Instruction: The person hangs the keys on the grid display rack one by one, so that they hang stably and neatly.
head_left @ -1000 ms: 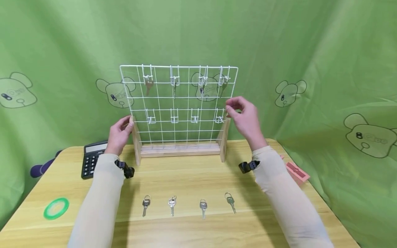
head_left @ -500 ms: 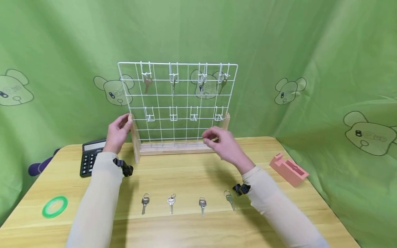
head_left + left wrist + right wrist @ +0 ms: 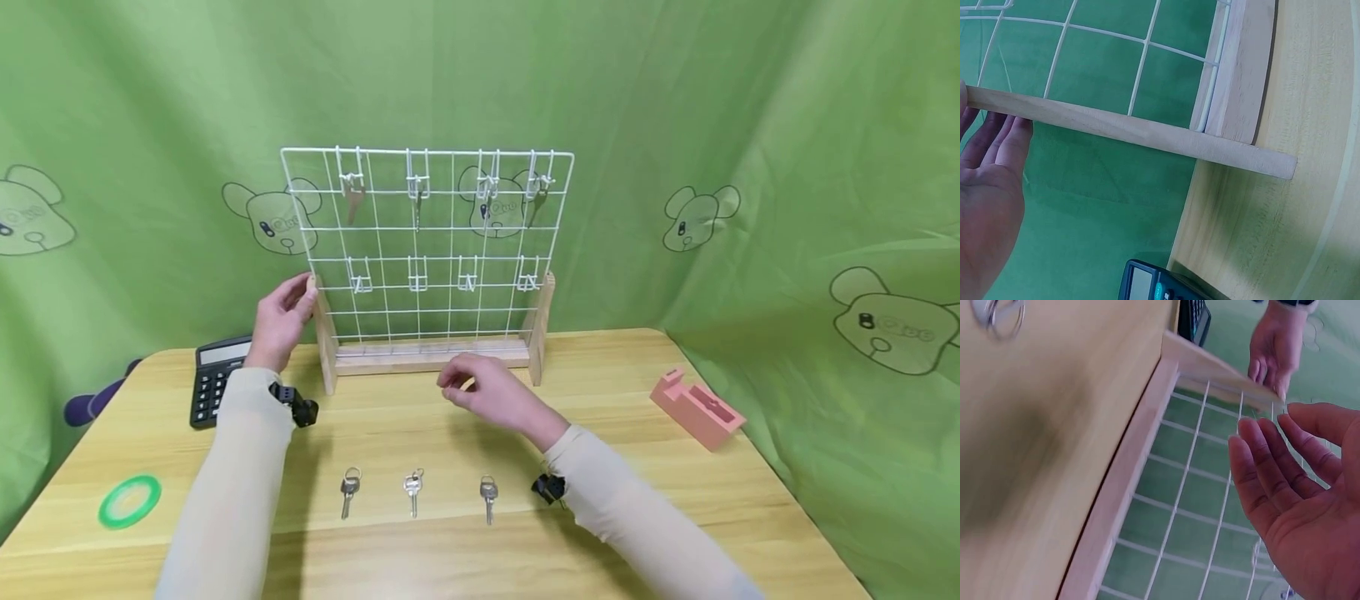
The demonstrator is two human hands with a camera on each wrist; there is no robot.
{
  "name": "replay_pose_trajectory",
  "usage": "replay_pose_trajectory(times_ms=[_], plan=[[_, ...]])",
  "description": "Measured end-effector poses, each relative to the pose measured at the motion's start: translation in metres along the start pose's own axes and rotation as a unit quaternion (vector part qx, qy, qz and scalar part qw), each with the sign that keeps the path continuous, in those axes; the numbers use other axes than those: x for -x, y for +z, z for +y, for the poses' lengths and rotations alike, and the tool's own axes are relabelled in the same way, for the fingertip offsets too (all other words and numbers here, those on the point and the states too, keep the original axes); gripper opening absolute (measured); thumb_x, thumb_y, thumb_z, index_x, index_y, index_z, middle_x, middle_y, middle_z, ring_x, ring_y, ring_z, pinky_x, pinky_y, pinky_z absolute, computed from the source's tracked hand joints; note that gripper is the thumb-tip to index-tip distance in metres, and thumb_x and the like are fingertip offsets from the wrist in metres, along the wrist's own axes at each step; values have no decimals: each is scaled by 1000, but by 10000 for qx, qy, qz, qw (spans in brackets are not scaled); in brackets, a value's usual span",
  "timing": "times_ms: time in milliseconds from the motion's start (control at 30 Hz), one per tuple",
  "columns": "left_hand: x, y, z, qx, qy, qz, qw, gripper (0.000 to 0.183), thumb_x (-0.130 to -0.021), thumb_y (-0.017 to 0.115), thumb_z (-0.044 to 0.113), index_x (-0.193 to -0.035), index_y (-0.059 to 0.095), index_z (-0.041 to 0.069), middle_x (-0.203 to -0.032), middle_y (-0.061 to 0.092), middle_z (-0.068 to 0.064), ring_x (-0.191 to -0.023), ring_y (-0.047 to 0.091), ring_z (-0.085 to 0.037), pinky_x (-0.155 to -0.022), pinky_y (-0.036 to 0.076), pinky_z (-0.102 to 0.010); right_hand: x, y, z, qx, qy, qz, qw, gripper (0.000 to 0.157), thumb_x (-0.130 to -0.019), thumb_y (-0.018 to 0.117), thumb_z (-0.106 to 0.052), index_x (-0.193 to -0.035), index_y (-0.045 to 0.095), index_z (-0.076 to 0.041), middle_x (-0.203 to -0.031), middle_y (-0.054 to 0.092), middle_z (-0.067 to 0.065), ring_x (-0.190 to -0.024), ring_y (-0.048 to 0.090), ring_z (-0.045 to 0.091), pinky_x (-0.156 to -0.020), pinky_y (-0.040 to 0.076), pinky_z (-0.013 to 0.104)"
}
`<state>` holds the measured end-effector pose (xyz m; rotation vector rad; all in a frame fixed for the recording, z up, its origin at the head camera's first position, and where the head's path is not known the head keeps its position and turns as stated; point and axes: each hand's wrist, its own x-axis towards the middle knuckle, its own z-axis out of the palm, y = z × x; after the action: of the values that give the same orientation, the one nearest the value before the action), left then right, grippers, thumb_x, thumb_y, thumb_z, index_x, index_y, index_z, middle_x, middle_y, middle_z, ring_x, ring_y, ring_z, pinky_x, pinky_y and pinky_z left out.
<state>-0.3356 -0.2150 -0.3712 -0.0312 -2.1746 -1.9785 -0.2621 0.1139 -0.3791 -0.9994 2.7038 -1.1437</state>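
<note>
My left hand [image 3: 279,321] holds the top of the left wooden post [image 3: 1122,134] of a white wire grid rack [image 3: 452,311]. In the left wrist view its thumb is on one side of the post and its fingers on the other. My right hand [image 3: 491,392] hovers in front of the rack's base, fingers loosely curled, nothing in it; its palm [image 3: 1316,540] shows bare in the right wrist view. Several keys hang from the upper hooks, among them a reddish key [image 3: 355,206]. On the table lie a dark-headed key [image 3: 349,492], a silver key [image 3: 413,492] and another key [image 3: 489,498].
A black calculator [image 3: 210,392] stands left of the rack. The green tape roll [image 3: 111,517] lies at the front left, and a pink tape dispenser [image 3: 697,412] at the right edge. Lower hooks [image 3: 467,283] carry no keys. A green curtain [image 3: 615,100] hangs behind.
My right hand has left the rack's right post and moved down and left. The rightmost table key is now hidden by my right wrist. My left hand keeps its place on the left post.
</note>
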Motion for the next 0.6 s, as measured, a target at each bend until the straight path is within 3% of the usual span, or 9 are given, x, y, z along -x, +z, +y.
replay_pose_trajectory(times_ms=[167,333,600], plan=[[-1,-1,0,7,-16,13,10000,52,-102,54,21,-150,38,11,-154,37,-10,-136,41,-23,-107,41,-26,-5,19,-9,28,-75,-392,9992,12,-92,68,-7,-104,68,-7,-95,64,-5,-91,60,11,-85,56,31],[-2,0,1,34,-23,13,10000,52,-102,54,21,-150,38,12,-153,38,-10,-135,42,-24,-107,42,-26,-13,41,-17,111,-35,-821,9966,16,-91,70,-9,-106,68,-6,-94,63,-8,-88,58,6,-83,54,22],[-2,0,1,80,-43,-8,10000,52,-102,54,21,-150,38,10,-152,39,-12,-134,42,-24,-107,42,-26,-23,73,-24,147,-190,-1538,9878,17,-91,70,-9,-107,68,-4,-96,64,-2,-84,57,2,-77,50,13]])
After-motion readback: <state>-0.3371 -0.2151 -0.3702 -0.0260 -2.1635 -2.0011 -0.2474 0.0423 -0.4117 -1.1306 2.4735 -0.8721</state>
